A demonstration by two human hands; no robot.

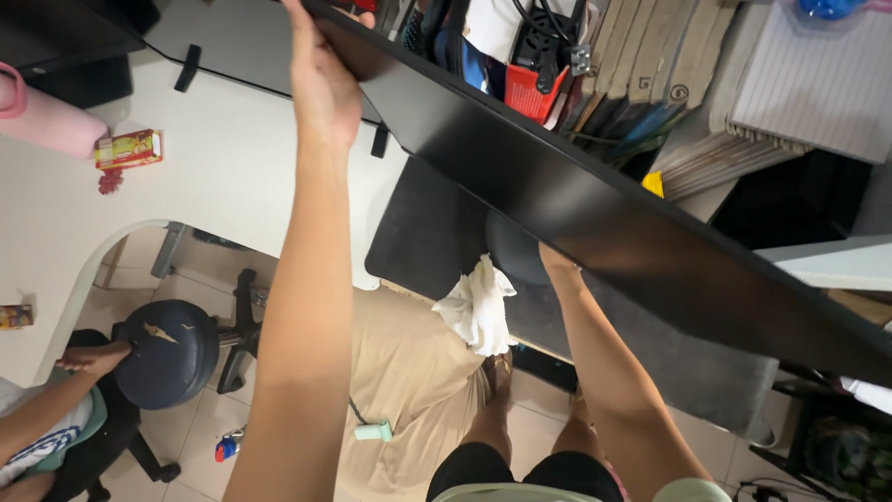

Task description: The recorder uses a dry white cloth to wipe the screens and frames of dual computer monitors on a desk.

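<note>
A long black board is held up close under the camera, running at a slant from the top middle down to the right edge. The left hand grips its upper end, fingers curled over the far edge and palm against the near face. The right hand is behind the board; only the forearm shows, rising to the board's lower edge, so I cannot tell how that hand is closed. Below the board a dark mat lies on a white desk, with a white cloth at its near edge. Farther left on the desk sits a small red and yellow box. On the tiled floor stands a blue stool, touched by another person's hand.
</note>
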